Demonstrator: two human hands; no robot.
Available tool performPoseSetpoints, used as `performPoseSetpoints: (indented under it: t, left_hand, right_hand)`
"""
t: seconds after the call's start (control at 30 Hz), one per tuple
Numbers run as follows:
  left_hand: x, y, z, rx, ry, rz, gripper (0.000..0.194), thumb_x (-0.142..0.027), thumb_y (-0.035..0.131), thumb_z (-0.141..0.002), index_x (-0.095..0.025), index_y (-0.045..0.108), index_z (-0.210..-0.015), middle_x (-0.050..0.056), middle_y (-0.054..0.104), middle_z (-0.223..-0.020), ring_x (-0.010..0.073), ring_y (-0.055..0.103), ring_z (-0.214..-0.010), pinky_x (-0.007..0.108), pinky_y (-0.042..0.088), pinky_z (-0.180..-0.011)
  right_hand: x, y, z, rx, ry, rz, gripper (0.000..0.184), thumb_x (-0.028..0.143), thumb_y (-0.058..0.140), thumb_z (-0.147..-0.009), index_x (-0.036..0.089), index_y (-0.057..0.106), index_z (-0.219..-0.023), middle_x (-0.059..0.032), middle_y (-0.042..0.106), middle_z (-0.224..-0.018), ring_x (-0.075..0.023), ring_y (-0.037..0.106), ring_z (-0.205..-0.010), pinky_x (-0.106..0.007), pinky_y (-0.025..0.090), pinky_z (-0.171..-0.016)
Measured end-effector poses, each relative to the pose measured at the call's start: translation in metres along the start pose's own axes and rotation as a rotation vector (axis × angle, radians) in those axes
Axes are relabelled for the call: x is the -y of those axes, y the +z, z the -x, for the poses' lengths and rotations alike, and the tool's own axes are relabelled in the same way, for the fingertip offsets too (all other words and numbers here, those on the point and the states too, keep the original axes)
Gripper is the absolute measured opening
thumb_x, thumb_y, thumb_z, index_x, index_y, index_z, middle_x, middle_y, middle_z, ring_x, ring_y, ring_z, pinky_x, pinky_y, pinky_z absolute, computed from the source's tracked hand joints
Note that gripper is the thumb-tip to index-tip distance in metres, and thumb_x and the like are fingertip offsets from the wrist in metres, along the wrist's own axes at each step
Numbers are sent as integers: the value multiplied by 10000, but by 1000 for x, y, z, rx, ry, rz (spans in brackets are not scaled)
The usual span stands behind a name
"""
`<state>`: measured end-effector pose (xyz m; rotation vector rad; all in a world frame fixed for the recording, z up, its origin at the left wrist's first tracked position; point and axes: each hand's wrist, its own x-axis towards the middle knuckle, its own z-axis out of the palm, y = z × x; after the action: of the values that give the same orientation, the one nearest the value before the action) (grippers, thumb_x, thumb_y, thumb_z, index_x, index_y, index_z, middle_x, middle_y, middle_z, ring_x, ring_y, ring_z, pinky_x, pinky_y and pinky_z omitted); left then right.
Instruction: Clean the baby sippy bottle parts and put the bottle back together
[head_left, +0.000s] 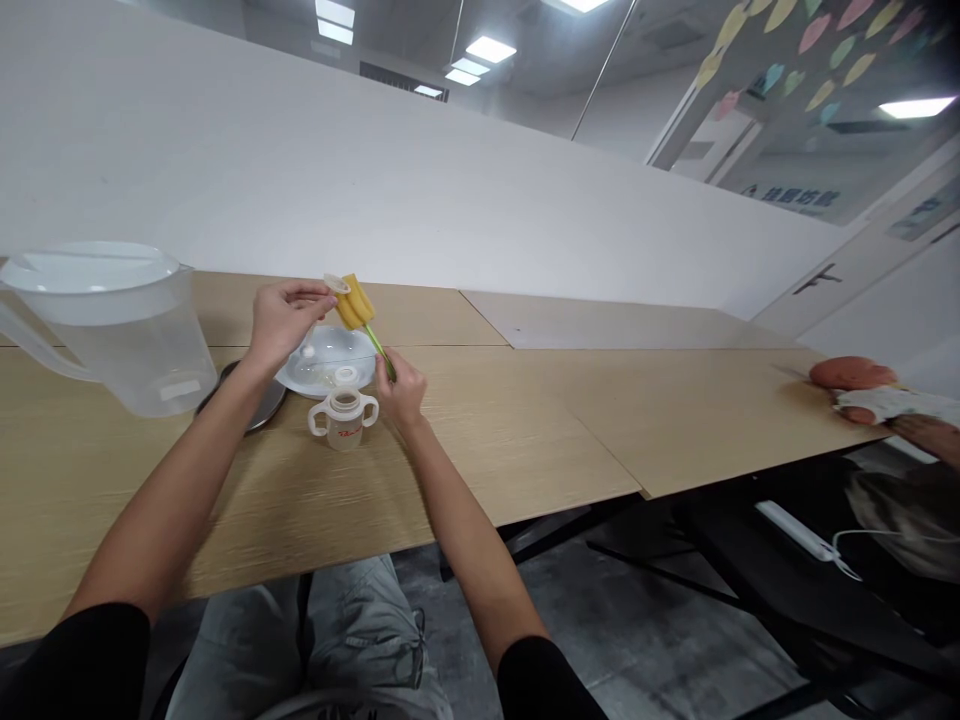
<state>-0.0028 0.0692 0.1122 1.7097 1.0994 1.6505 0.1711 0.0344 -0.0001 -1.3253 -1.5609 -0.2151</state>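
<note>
Pinching a small clear cap (337, 284) with the left hand (285, 315) and gripping a yellow sponge brush (355, 302) with the right hand (403, 388), both up by the bowl (361, 347), with a two-handled cup (345, 428) just in front.

An office-like room; grey-framed glass panels (525, 60) above a plain white low wall (450, 200), bright rectangular ceiling lights (491, 49), pastel paper leaf shapes (814, 34) on the glass, a long pale wood-topped bench (525, 430).

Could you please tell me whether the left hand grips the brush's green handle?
No, the right hand grips the green handle below the yellow sponge.
</note>
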Motion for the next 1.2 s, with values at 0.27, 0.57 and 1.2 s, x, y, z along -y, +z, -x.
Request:
performPoseSetpoints:
  t: [0.27,0.57,1.2]
  left_hand:
    - [-10,-1,8,112,108,-419,289,-396,595,-841,-192,766,-955,41,745,-891,187,647,-778,290,498,-757]
    - [-13,-2,12,47,210,-674,263,-355,532,-895,-202,734,-966,74,717,-1012,234,630,-911,346,450,-908]
    - [-21,-10,5,234,84,-488,275,-404,552,-808,-187,721,-814,37,688,-743,186,573,-689,285,413,-645]
  right_hand:
    - [0,0,0,-13,27,-9,375,346,401,-996,166,724,-1054,-84,742,-850,-145,654,-713,-232,448,-667]
    - [-2,4,1,-8,-38,30,412,380,395,-1003,167,740,-1079,-101,744,-812,-154,638,-663,-250,451,-645]
    - [-9,9,2,-142,-140,60,425,363,380,-1023,136,738,-1006,-58,671,-642,-108,530,-532,-241,357,-562]
